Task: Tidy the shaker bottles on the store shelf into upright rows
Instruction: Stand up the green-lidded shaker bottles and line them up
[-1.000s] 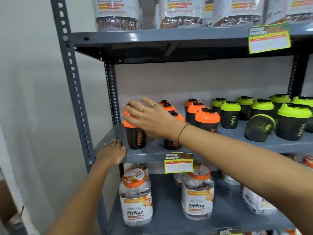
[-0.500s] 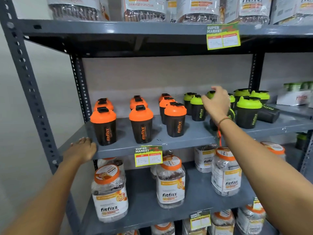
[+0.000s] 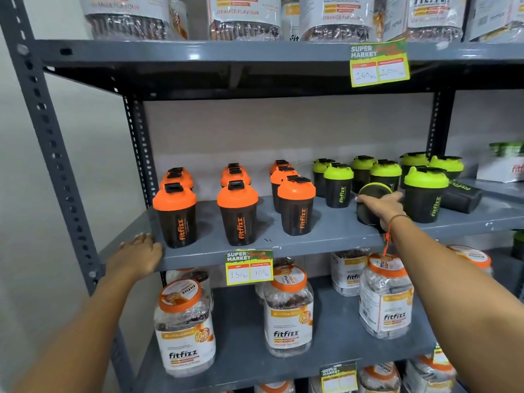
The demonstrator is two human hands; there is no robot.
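Note:
Black shaker bottles with orange lids (image 3: 238,212) stand upright in three rows on the left of the grey middle shelf (image 3: 329,231). On the right stand upright green-lidded shakers (image 3: 338,185). Among them one green-lidded shaker (image 3: 373,189) lies on its side, its lid facing me, and my right hand (image 3: 381,205) is closed over its top. Another black shaker (image 3: 460,195) lies on its side behind the front green one, at the far right. My left hand (image 3: 137,252) rests flat on the shelf's front left edge, holding nothing.
A price tag (image 3: 249,266) hangs on the shelf's front lip. Large fitfizz jars (image 3: 184,330) fill the shelf below and more line the shelf above (image 3: 243,15). The steel upright (image 3: 48,143) borders the left side. A white box (image 3: 502,168) sits on the neighbouring rack.
My right hand left the orange shakers, swept right to the green ones and came down onto the toppled green-lidded shaker. The view panned right. My left hand stayed on the shelf edge.

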